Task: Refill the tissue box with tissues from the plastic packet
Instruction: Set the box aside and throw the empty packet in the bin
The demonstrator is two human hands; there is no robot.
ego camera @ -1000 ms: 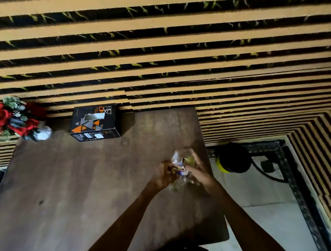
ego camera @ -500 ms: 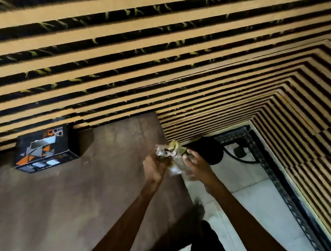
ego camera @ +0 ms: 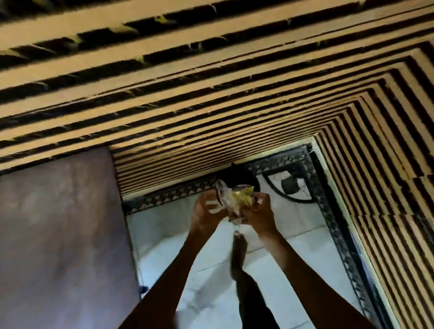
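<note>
My left grip [ego camera: 205, 213] and right grip [ego camera: 258, 214] both hold the crumpled plastic packet [ego camera: 234, 200], pinched between them at its two sides, out over the tiled floor [ego camera: 294, 242]. The bench [ego camera: 54, 232] lies well off to the left of my left grip. A bare foot [ego camera: 238, 259] stands below the packet.

Plastic packet [ego camera: 235, 202] crumpled, contents indistinct; table [ego camera: 53, 244] cut off left.
</note>
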